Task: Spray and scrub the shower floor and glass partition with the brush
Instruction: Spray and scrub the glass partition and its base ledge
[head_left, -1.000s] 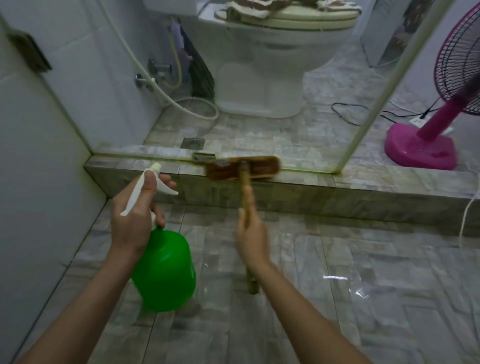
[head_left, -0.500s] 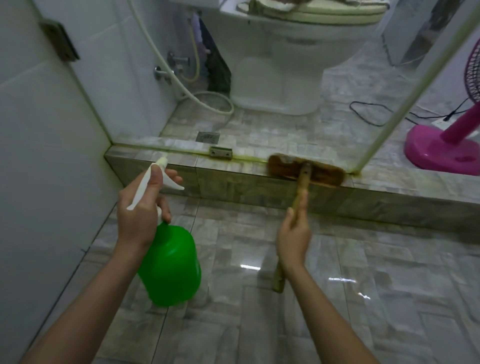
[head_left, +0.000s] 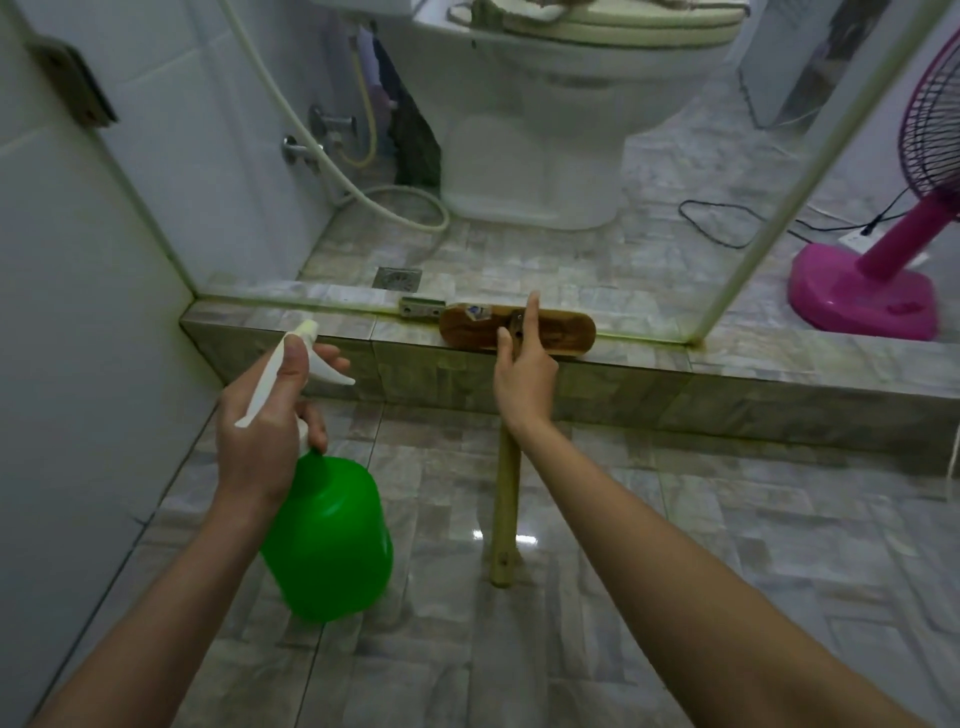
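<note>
Fan (head_left: 898, 239) cut by right edge; brush handle (head_left: 505, 499) partly behind right hand (head_left: 524, 384)

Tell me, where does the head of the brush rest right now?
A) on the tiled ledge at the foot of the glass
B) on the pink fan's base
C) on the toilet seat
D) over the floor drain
A: the brush has its head on the tiled ledge against the bottom of the glass partition, while the right hand grips its handle.

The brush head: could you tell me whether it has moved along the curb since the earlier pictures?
Yes. The brush head has slid left: half a second ago it lay clear of the metal bracket, now its left end reaches it.
</note>
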